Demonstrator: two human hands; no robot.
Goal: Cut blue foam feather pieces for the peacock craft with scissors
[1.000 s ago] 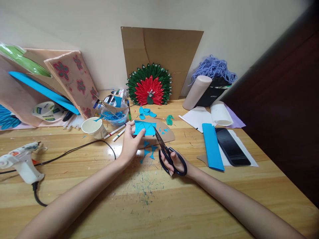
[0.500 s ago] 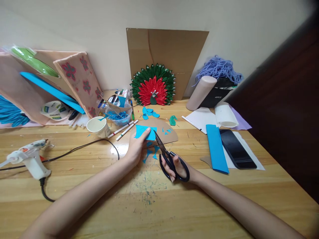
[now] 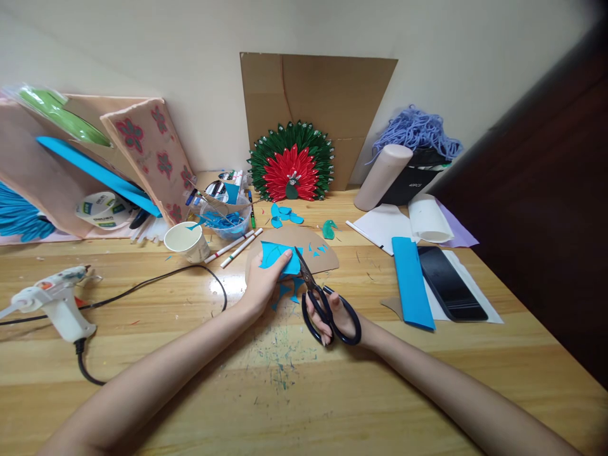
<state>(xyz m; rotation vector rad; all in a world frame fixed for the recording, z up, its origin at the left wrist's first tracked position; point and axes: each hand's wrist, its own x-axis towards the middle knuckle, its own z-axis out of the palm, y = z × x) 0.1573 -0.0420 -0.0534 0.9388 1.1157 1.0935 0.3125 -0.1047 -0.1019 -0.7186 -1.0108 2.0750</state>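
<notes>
Between thumb and fingers, my left hand [image 3: 266, 280] pinches a piece of blue paper [image 3: 274, 252] that bears a faint drawn curve. My right hand [image 3: 330, 316] has its fingers through the handles of black scissors [image 3: 311, 283], whose blades point up and left at the paper's right edge. Under the paper lies a rounded sheet of brown cardboard [image 3: 327, 258] with small blue scraps on it. More blue offcuts [image 3: 295, 292] lie just below my left hand. Behind, several cut blue pieces [image 3: 286, 214] sit near a small green cut-out [image 3: 329, 229].
A glue gun [image 3: 61, 301] and its cord [image 3: 142, 290] lie at left. A paper cup [image 3: 186, 242], markers [image 3: 241, 247] and a tub of blue strips [image 3: 228, 221] stand behind. A red-green peacock craft [image 3: 292, 164] leans at the back. Folded blue paper [image 3: 412, 285] and a phone [image 3: 451, 285] lie right.
My left hand has turned the blue paper and shifted it slightly right, and a drawn curve now shows on it. The scissors have barely moved.
</notes>
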